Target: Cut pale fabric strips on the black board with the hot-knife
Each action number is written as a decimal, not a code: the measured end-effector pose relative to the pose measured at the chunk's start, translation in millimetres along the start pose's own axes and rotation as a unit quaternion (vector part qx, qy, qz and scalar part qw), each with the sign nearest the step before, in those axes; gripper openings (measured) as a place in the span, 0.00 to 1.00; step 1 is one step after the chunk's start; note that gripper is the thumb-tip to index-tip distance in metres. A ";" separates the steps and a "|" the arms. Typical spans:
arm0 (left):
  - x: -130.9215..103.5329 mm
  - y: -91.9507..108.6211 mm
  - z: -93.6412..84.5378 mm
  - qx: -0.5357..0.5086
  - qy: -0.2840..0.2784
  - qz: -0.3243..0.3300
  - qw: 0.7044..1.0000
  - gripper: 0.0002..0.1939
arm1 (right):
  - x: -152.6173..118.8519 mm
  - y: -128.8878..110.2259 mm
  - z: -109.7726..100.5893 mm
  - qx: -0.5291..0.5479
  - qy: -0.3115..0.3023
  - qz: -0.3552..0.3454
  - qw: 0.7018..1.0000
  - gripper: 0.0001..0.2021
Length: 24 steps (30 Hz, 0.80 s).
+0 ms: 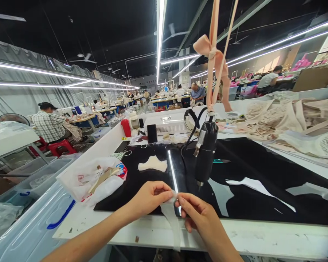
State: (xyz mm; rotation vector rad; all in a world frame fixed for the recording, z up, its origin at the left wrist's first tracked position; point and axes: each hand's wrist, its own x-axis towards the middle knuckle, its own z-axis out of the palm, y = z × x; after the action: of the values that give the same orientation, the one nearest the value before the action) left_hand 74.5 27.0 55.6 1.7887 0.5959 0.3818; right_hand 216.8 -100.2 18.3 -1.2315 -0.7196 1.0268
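Observation:
Between my two hands, near the front edge of the black work surface (144, 193), is a strip of thin, whitish translucent fabric (170, 218). My left hand (150, 198) pinches its upper end between thumb and forefinger. Right beside it, my right hand (195, 211) also pinches the strip with thumb and fingertip. The lower part of the strip hangs down over the table edge. Above the hands lies a cream cut fabric piece (153, 164). A black handheld power tool (206, 149) hangs from peach fabric straps, its tip just above and right of my hands.
To the left sits a plastic bag (98, 178) of scraps. Pale cut pieces (221, 196) and small scissors (221, 161) lie to the right. Beige garments (289, 112) are heaped at the far right. A phone (152, 133) stands at the back. Other people work at distant tables.

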 end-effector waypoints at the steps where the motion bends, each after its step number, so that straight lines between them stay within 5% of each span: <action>1: 0.3 -0.1 -0.1 0.000 0.002 -0.001 1.000 0.18 | -1.0 -0.3 0.5 -0.006 0.000 0.006 1.000 0.24; 24: -2.8 1.3 5.7 -0.007 -0.013 0.018 1.000 0.13 | 2.2 8.3 9.0 0.060 0.009 -0.002 0.998 0.23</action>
State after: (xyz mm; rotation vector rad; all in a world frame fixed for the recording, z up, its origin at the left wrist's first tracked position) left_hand 75.5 20.7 55.3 1.7906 0.5414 0.3850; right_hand 207.7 -94.4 12.1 -1.1342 -0.6366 1.0404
